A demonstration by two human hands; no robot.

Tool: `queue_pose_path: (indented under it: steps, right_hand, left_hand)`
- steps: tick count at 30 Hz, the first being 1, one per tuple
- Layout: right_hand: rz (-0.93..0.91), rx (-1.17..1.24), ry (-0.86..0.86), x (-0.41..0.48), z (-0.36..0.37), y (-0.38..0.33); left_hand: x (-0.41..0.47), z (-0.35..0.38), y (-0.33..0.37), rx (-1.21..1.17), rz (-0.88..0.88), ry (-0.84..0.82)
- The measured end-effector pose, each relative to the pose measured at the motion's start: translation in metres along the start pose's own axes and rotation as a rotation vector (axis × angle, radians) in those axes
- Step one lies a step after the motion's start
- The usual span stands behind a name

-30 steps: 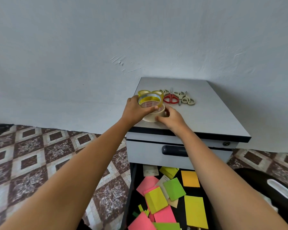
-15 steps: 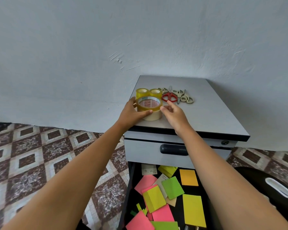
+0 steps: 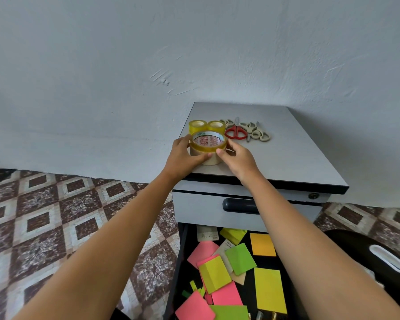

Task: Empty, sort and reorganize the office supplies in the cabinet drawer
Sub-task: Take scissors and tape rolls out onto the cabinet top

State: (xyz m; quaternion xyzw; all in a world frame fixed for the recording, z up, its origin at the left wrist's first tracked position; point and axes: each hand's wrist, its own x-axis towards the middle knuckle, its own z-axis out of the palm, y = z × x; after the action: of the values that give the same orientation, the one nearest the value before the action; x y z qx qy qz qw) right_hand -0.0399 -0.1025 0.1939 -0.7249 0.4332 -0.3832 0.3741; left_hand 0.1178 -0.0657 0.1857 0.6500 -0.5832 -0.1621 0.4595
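Observation:
On the grey cabinet top (image 3: 293, 153) a clear yellow tape roll (image 3: 208, 140) sits stacked on a cream masking tape roll (image 3: 211, 160). My left hand (image 3: 185, 155) grips the stack from the left and my right hand (image 3: 237, 158) holds it from the right. Two small yellow tape rolls (image 3: 206, 126) stand just behind. Several scissors (image 3: 245, 131), one with red handles, lie to their right. Below, the open drawer (image 3: 183, 255) holds several pink, green, yellow and orange sticky note pads (image 3: 238, 259).
A shut upper drawer with a black handle (image 3: 239, 206) faces me. A black object with a white handle (image 3: 388, 262) sits at the lower right. Patterned floor tiles (image 3: 56, 222) spread to the left. A pale wall (image 3: 148, 54) rises behind the cabinet.
The yellow tape roll, held tilted above the masking tape a second ago, now lies flat on top of it. Both hands have stayed around the stack.

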Motion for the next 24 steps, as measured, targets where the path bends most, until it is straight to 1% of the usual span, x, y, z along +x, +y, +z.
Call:
queue_pose_path:
  steps: [5,15,21,24]
  right_hand:
    - [-0.004,0.0,-0.002,0.001,0.0,0.0]
    - [0.021,-0.229,0.035,0.006,0.01,0.001]
    - [0.019,-0.175,0.035,0.007,0.012,0.005]
    - [0.043,-0.114,0.062,0.005,0.01,0.004]
  left_hand:
    - [0.002,0.0,-0.005,0.026,-0.019,0.016]
    - [0.006,-0.002,-0.013,-0.01,-0.041,0.031]
    - [0.005,-0.002,-0.01,-0.006,-0.068,0.033]
    - [-0.006,-0.002,0.0,-0.033,-0.103,0.079]
